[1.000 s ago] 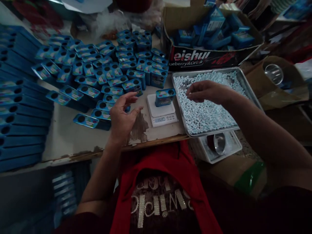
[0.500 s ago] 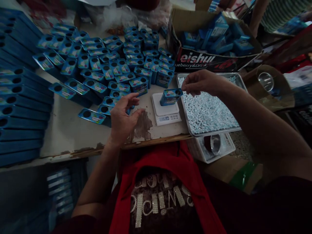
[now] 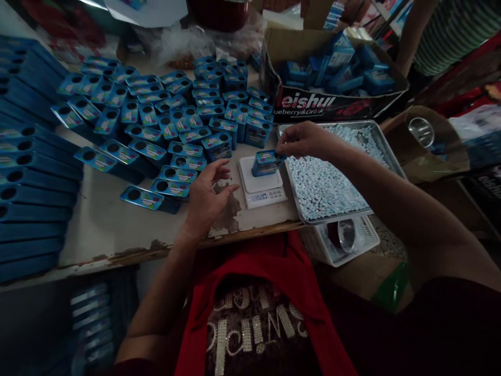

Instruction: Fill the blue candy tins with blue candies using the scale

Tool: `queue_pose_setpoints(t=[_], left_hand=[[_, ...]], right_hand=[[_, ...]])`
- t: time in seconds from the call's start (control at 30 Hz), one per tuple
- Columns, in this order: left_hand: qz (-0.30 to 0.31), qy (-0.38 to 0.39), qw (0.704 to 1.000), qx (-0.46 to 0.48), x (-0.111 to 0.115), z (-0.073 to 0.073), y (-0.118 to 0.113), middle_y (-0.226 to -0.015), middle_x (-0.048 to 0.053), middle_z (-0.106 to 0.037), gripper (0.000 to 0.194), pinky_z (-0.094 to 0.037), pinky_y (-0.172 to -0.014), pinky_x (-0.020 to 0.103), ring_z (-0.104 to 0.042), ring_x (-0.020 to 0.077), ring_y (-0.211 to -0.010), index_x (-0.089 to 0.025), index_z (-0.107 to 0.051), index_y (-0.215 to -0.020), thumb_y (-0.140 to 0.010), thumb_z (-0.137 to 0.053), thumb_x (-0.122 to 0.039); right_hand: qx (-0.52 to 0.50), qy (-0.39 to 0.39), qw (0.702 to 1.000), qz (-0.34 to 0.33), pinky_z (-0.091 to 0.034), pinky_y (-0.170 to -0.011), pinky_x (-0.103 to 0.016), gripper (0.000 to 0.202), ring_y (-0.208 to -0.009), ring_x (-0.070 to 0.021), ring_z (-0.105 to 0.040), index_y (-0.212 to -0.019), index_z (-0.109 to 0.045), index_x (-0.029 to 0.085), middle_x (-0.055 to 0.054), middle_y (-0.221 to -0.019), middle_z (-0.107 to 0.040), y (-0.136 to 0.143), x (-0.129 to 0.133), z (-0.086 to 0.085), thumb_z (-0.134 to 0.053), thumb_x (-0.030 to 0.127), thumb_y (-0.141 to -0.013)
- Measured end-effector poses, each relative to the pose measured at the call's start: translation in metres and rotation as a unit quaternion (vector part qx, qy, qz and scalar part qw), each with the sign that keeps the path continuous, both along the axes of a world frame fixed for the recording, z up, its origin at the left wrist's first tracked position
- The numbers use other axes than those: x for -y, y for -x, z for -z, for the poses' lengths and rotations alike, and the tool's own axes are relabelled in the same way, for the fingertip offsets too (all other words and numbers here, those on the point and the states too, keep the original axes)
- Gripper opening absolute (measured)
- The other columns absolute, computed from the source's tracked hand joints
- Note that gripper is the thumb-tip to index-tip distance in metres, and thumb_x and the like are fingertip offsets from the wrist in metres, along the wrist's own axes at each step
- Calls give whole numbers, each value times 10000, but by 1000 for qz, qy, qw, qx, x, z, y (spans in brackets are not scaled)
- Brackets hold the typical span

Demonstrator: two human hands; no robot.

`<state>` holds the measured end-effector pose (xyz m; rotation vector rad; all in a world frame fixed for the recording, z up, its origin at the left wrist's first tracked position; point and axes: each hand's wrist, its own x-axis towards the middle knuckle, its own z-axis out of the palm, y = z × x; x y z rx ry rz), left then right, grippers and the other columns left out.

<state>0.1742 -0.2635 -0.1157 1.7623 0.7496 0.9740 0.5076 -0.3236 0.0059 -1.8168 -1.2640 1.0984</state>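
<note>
A small blue candy box [image 3: 266, 164] stands on a white digital scale [image 3: 266, 198] whose display is lit. My right hand [image 3: 299, 141] has its fingertips pinched together at the box's top right end; anything between them is too small to make out. Just right of the scale, a metal tray [image 3: 354, 215] holds a layer of small pale blue and white candies [image 3: 329, 183]. My left hand [image 3: 209, 196] hovers left of the scale, palm inward, thumb and fingers apart, with nothing in it. Several blue boxes [image 3: 172, 187] with round holes in their tops stand close beside it.
Many more blue boxes cover the table's left and back, with a tall stack [image 3: 33, 209] at the left edge. A cardboard carton [image 3: 340, 107] of blue boxes sits behind the tray. Below the tray is a white basket [image 3: 368, 237]. A person in a striped top [image 3: 456, 39] stands at back right.
My right hand has come slightly left and down, closer to the box top. My left hand stays open near the same spot. The whole view has shifted a little.
</note>
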Motion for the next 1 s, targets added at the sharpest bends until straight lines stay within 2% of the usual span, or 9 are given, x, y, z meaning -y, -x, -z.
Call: queue_pose_setpoints(t=[0.17, 0.33, 0.4, 0.57, 0.7, 0.77, 0.83, 0.93, 1.0], left_hand=[[-2, 5, 1000, -13, 0, 5, -2, -1287, 74, -858, 724, -740, -1093, 511, -848, 310, -1135, -294, -783, -1522, -827, -988, -289], [3, 4, 1000, -11, -1, 2, -2, -1290, 68, -861, 715, -737, -1095, 498, -846, 303, -1131, -293, -799, -1506, -824, -1014, -286], [7, -5, 1000, -10, -2, -1, -2, -1287, 65, -864, 686, -733, -1091, 482, -844, 296, -1128, -286, -809, -1490, -836, -1018, -277], [26, -47, 998, -29, -3, -13, -10, -1321, 69, -866, 646, -722, -1099, 446, -836, 286, -1155, -272, -812, -1476, -867, -1013, -189], [42, -69, 995, -50, -4, -27, -27, -1333, 64, -854, 668, -712, -1152, 478, -825, 305, -1204, -271, -805, -1480, -862, -1025, -145], [46, -76, 994, -55, -7, -33, -37, -1330, 62, -846, 698, -700, -1195, 520, -817, 332, -1247, -280, -808, -1475, -837, -1049, -130], [50, -92, 993, -59, -11, -38, -49, -1340, 61, -837, 718, -687, -1226, 566, -806, 360, -1289, -287, -810, -1473, -824, -1046, -92], [62, -150, 984, -76, -19, -40, -68, -1359, 66, -824, 723, -660, -1264, 618, -790, 378, -1322, -276, -803, -1492, -843, -1021, -44], [68, -187, 975, -95, -23, -38, -83, -1377, 77, -812, 687, -630, -1298, 653, -778, 396, -1338, -263, -801, -1480, -861, -1039, -83]], right_hand=[[46, -23, 999, -16, -297, -453, -208, 306, -533, -71, -496, -807, -843, 178, 45, -611, -635, 10, 4, 1, -1095, 5, -817], [-25, -83, 993, 76, -386, -527, -211, 247, -593, -91, -513, -852, -812, 187, 12, -668, -642, -7, 16, 3, -966, 138, -1039], [-37, -63, 992, 105, -415, -549, -211, 229, -602, -94, -541, -854, -822, 184, 0, -690, -674, -26, 26, 8, -961, 119, -1024], [-30, 48, 988, 141, -601, -617, -282, 281, -644, -170, -728, -811, -849, 169, -60, -754, -782, -69, 63, 34, -1109, 63, -811], [-55, 81, 986, 135, -706, -655, -319, 295, -713, -236, -835, -854, -869, 180, -111, -833, -844, -77, 87, 53, -1162, 186, -827], [-47, 66, 989, 122, -689, -609, -302, 299, -672, -215, -807, -891, -876, 196, -112, -839, -850, -76, 92, 58, -1144, 326, -901], [-17, 54, 994, 97, -596, -523, -265, 346, -591, -172, -717, -875, -868, 207, -91, -784, -826, -76, 96, 60, -1107, 446, -946], [30, 44, 996, 69, -416, -459, -243, 410, -528, -123, -564, -839, -858, 207, -58, -698, -766, -79, 99, 64, -1074, 542, -932], [40, 46, 996, 59, -388, -474, -254, 439, -538, -123, -538, -853, -859, 211, -50, -688, -751, -84, 102, 69, -1055, 600, -911]])
